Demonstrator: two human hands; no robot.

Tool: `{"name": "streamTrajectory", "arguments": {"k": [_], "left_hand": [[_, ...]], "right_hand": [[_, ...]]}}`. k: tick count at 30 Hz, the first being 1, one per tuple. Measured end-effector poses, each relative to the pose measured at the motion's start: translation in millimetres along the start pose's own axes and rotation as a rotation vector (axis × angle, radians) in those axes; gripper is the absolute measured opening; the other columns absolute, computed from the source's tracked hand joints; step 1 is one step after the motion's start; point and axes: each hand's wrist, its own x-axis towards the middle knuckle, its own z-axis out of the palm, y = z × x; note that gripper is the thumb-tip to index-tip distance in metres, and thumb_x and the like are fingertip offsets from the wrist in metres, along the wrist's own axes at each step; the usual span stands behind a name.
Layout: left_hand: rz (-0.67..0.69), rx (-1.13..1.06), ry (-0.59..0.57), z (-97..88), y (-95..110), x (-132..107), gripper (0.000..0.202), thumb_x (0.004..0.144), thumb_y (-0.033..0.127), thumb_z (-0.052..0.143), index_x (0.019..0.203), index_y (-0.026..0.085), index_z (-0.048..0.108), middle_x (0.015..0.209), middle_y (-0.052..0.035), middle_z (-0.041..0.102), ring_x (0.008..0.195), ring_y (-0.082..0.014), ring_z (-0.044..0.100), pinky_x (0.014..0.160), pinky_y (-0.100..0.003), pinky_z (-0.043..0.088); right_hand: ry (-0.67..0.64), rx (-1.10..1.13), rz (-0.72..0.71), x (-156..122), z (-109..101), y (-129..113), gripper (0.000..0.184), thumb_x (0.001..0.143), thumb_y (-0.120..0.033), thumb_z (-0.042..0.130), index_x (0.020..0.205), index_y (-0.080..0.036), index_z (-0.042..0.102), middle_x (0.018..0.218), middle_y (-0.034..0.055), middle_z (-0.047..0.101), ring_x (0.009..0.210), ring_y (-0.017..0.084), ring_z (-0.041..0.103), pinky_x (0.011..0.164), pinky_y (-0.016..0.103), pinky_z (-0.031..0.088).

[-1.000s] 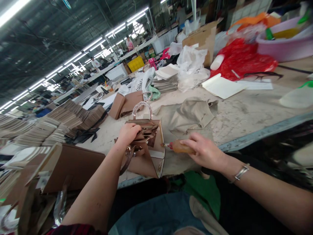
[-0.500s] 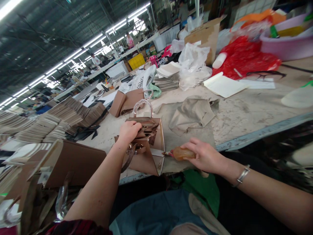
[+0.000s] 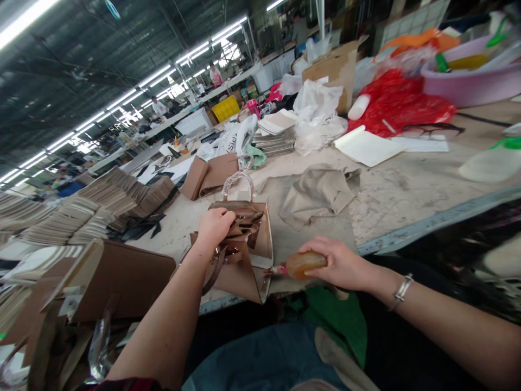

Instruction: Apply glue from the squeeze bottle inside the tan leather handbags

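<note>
A brown handbag (image 3: 240, 279) lies on the table by its near edge, its side panel opened out toward the right. My left hand (image 3: 214, 225) grips the top of the bag, its fingers partly hidden in the folds. One bag handle (image 3: 238, 179), wrapped in clear plastic, stands up at the far side. In my right hand (image 3: 340, 260) is an amber squeeze bottle of glue (image 3: 305, 265), held on its side. Its reddish nozzle (image 3: 277, 270) points left and meets the edge of the bag's side panel.
A crumpled beige cloth (image 3: 317, 193) lies beyond my right hand. Another brown bag (image 3: 215, 174) sits behind, and a larger brown piece (image 3: 126, 282) stands at left near stacked panels (image 3: 118, 190). Glasses (image 3: 433, 129), a red plastic bag (image 3: 401, 103) and a purple basin (image 3: 472, 81) are at far right.
The bottle's nozzle has moved slightly nearer and left along the bag's side edge. My left hand keeps its hold on the bag; the whole view has shifted a little.
</note>
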Motion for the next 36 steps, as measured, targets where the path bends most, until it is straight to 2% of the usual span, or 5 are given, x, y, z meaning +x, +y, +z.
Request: {"name": "streamTrajectory", "arguments": {"k": [4, 15, 19, 26, 36], "left_hand": [[0.01, 0.034, 0.026, -4.8, -3, -3, 0.03, 0.079, 0.035, 0.043, 0.057, 0.022, 0.059, 0.066, -0.0058, 0.066, 0.068, -0.0201, 0.057, 0.059, -0.031, 0.034], [0.0, 0.153, 0.118, -44.8, -13, -15, 0.029, 0.08, 0.035, 0.046, 0.061, 0.023, 0.064, 0.076, -0.0088, 0.073, 0.079, -0.0249, 0.065, 0.067, -0.032, 0.04], [-0.002, 0.235, 0.101, -43.8, -5, -17, 0.033, 0.082, 0.038, 0.045, 0.073, 0.021, 0.073, 0.088, -0.0127, 0.077, 0.087, -0.0293, 0.069, 0.071, -0.034, 0.045], [0.041, 0.331, 0.077, -27.4, 18, -15, 0.04, 0.084, 0.04, 0.043, 0.088, 0.019, 0.077, 0.096, -0.0152, 0.077, 0.094, -0.0317, 0.07, 0.074, -0.035, 0.049], [0.052, 0.315, 0.082, -17.1, 21, -7, 0.041, 0.085, 0.039, 0.043, 0.089, 0.016, 0.078, 0.095, -0.017, 0.077, 0.094, -0.0344, 0.07, 0.075, -0.037, 0.05]], "right_hand": [[0.042, 0.412, 0.141, -3, -22, 10, 0.045, 0.076, -0.034, 0.077, 0.116, -0.021, 0.064, 0.106, 0.0047, 0.07, 0.091, 0.022, 0.069, 0.076, 0.032, 0.056], [0.839, 0.612, 0.346, -15, -89, 94, 0.04, 0.083, -0.055, 0.068, 0.113, -0.028, 0.065, 0.117, 0.0155, 0.067, 0.097, 0.035, 0.067, 0.069, 0.044, 0.053], [0.727, 0.242, 0.277, -29, -82, 76, 0.043, 0.075, -0.05, 0.078, 0.111, -0.03, 0.069, 0.113, 0.0103, 0.07, 0.104, 0.035, 0.065, 0.088, 0.046, 0.052], [0.335, -0.453, -0.313, -20, -49, 35, 0.042, 0.086, -0.024, 0.063, 0.128, -0.025, 0.063, 0.102, 0.0065, 0.07, 0.087, 0.024, 0.062, 0.078, 0.04, 0.05], [0.254, -0.722, -0.441, 7, -39, 23, 0.053, 0.084, -0.01, 0.056, 0.136, -0.017, 0.058, 0.092, 0.0084, 0.065, 0.079, 0.023, 0.049, 0.074, 0.037, 0.044]]}}
